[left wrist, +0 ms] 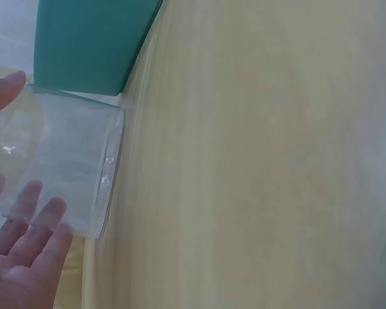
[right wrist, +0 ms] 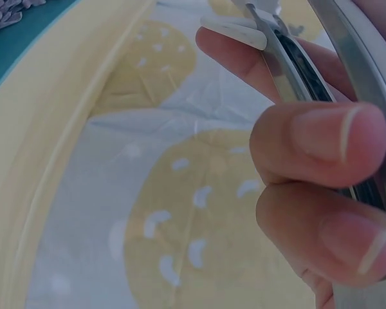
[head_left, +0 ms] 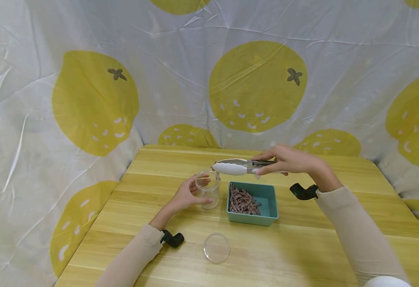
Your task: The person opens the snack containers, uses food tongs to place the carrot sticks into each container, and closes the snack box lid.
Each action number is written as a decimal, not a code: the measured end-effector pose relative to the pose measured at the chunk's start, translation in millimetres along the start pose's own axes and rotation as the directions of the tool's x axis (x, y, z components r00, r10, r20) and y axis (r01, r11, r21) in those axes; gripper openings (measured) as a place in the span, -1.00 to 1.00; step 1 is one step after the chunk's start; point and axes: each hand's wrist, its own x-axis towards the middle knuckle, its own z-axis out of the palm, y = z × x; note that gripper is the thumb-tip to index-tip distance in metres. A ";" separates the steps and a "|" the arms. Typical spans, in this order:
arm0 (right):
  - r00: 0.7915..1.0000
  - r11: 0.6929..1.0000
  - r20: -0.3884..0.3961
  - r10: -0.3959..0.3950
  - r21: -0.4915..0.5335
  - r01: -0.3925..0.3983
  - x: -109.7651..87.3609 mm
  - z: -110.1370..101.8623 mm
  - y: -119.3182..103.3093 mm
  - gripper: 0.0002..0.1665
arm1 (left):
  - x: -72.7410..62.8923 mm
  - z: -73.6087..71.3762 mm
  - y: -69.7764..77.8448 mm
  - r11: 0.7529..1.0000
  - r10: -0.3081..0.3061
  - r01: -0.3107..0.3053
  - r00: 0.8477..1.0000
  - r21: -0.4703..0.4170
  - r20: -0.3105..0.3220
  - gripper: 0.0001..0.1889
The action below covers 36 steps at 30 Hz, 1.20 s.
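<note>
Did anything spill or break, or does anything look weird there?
Nothing stands out as spilled or broken. The brown pieces in the teal box are just bunched to one side, the clear jar looks upright, and the round lid lies flat on the table.

Left hand (head_left: 187, 194) cupped, right hand (head_left: 289, 160) higher, gripping

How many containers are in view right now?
2: the clear jar held in the left hand, and the teal box on the table, right of the jar. None appears hidden.
</note>
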 end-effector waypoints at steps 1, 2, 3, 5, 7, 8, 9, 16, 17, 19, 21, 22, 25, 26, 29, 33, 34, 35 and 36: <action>1.000 1.000 0.005 -0.002 0.003 0.002 2.7 0.3 -0.5 -0.33 | 0.0 0.1 0.0 1.000 -0.003 0.003 1.000 0.002 -0.002 -0.17; 1.000 1.000 0.009 -0.008 0.006 0.008 5.5 0.7 -0.9 -0.34 | -0.1 0.1 0.0 1.000 -0.004 0.004 1.000 -0.002 -0.003 -0.16; 1.000 1.000 0.011 -0.017 0.009 0.017 8.3 1.2 -1.2 -0.35 | -0.3 0.3 0.4 1.000 -0.006 0.006 1.000 -0.004 -0.005 -0.15; 0.999 0.999 0.017 -0.034 0.005 0.034 13.5 2.5 -1.3 -0.37 | -0.4 0.4 0.3 1.000 -0.011 0.011 1.000 -0.009 -0.007 -0.12; 0.998 0.999 0.024 -0.053 0.007 0.053 18.6 4.0 -1.1 -0.39 | -0.1 0.2 0.0 1.000 -0.011 0.011 1.000 -0.014 -0.009 -0.10; 0.998 0.998 0.025 -0.061 0.004 0.061 20.9 4.6 -1.3 -0.40 | 0.1 0.0 -0.2 1.000 -0.010 0.010 1.000 -0.014 -0.009 -0.09; 0.998 0.998 0.027 -0.063 0.001 0.063 23.1 5.2 -1.2 -0.40 | 0.2 -0.2 0.0 1.000 -0.013 0.013 1.000 -0.009 -0.010 -0.09; 0.997 0.999 0.059 -0.047 -0.017 0.048 35.6 7.4 -2.5 -0.37 | -1.3 -1.8 0.3 0.998 -0.055 0.055 0.998 0.031 -0.025 -0.06; 0.997 0.999 0.064 -0.046 -0.017 0.048 37.0 7.4 -3.2 -0.37 | -1.6 -1.8 1.1 0.998 -0.058 0.059 0.998 0.035 -0.026 -0.05; 0.996 0.999 0.071 -0.044 -0.022 0.046 39.6 7.4 -4.7 -0.38 | -2.4 -1.7 2.1 0.997 -0.068 0.069 0.997 0.042 -0.026 -0.01; 0.996 0.999 0.080 -0.043 -0.018 0.045 42.0 7.0 -7.2 -0.39 | -2.9 -1.6 3.2 0.996 -0.078 0.079 0.997 0.048 -0.027 0.03; 0.996 0.999 0.083 -0.043 -0.019 0.045 43.1 6.9 -8.3 -0.39 | -2.9 -1.4 3.7 0.995 -0.082 0.083 0.996 0.050 -0.028 0.05; 0.994 0.999 0.097 -0.045 -0.026 0.047 46.8 6.2 -11.6 -0.41 | -2.6 -1.0 4.1 0.995 -0.090 0.092 0.996 0.050 -0.027 0.05; 0.994 0.998 0.102 -0.047 -0.029 0.050 48.0 5.9 -12.3 -0.42 | -2.5 -1.0 4.0 0.995 -0.088 0.089 0.996 0.050 -0.025 0.04; 0.991 0.998 0.121 -0.051 -0.035 0.056 51.9 5.1 -14.2 -0.43 | -2.0 -0.8 3.1 0.996 -0.081 0.082 0.996 0.045 -0.022 0.02; 0.988 0.997 0.141 -0.054 -0.042 0.060 56.4 4.1 -16.6 -0.44 | -1.6 -0.8 2.2 0.996 -0.076 0.077 0.997 0.048 -0.024 0.01; 0.988 0.997 0.147 -0.058 -0.047 0.065 57.5 3.9 -17.2 -0.44 | -1.6 -0.9 2.4 0.996 -0.078 0.079 0.997 0.048 -0.023 0.01; 0.986 0.996 0.152 -0.062 -0.049 0.070 58.5 3.5 -18.1 -0.45 | -1.6 -0.9 4.0 0.995 -0.083 0.084 0.996 0.047 -0.020 0.02; 0.986 0.996 0.157 -0.064 -0.056 0.073 59.4 3.2 -19.1 -0.45 | -2.6 -0.8 8.6 0.995 -0.084 0.085 0.996 0.048 -0.017 0.03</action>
